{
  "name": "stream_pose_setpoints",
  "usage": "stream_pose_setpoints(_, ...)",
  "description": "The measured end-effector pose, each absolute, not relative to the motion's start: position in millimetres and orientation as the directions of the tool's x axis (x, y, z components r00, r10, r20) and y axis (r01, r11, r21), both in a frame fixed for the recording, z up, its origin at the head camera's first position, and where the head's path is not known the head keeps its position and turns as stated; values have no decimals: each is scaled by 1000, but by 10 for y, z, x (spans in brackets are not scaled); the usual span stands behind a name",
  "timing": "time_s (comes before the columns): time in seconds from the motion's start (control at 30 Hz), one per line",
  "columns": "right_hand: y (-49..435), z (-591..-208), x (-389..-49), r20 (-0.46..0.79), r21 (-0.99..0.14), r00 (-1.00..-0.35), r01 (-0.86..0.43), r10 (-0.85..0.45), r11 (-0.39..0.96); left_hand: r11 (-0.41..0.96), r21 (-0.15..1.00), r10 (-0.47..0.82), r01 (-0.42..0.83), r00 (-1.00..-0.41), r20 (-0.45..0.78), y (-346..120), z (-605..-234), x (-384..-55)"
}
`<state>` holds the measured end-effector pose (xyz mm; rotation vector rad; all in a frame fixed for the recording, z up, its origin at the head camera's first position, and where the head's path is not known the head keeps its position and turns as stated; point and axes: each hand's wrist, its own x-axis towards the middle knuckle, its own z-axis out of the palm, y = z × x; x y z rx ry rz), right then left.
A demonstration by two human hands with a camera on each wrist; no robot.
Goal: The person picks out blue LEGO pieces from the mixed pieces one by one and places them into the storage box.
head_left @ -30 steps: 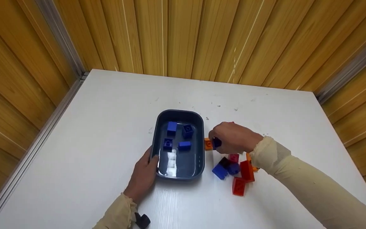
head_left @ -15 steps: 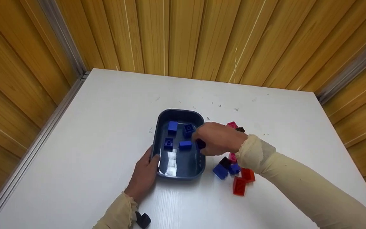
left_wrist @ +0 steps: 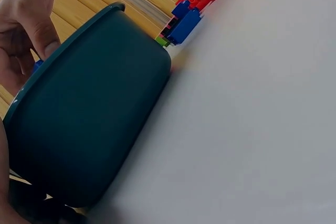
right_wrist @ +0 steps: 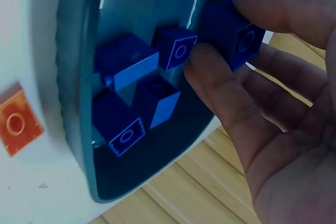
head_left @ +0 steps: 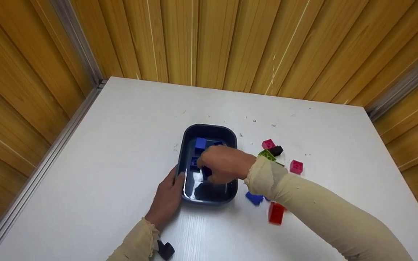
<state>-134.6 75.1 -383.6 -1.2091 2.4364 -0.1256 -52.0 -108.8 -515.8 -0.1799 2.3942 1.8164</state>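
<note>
My left hand [head_left: 167,197] grips the left side of a dark blue-green rectangular tray [head_left: 212,197], its thumb lying at the rim. Over the inside of the tray, my right hand [head_left: 225,165] pinches a blue toy brick [right_wrist: 228,32] between thumb and fingers, as the right wrist view shows up close. Several other blue bricks [right_wrist: 126,61] lie apart on the tray's floor below it. In the head view the right hand covers part of them. The left wrist view shows the tray's outer wall [left_wrist: 94,108] and the right hand beyond its rim.
Right of the tray lie loose bricks: pink [head_left: 296,166], black [head_left: 276,150], green [head_left: 267,155], blue [head_left: 254,198] and red [head_left: 276,213]. The right forearm hides some of them. An orange brick [right_wrist: 20,121] sits outside the tray wall. Wood-patterned panels [head_left: 212,43] border the white table.
My right hand has moved left with the blue brick, from outside the tray's right edge to over its middle. Green and pink bricks behind it have come into sight. The left hand keeps its hold.
</note>
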Motion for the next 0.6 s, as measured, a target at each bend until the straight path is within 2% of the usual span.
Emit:
stream_pose_setpoints(0.23, 591, -3958, -1349, -327, -241, -502, -775, -801, 584, 249, 958, 5, -144, -989, -150, -1083, -5173, -503)
stream_pose_setpoints(0.43, 515, -4014, -1379, -330, -227, -504, -778, -798, 585, 243, 960, 11, -139, -989, -146, -1086, -5187, -498)
stream_pose_setpoints(0.6, 480, -4087, -1403, -292, -260, -502, -777, -814, 573, 225, 962, 19, -154, -987, -162, -1090, -5188, -494)
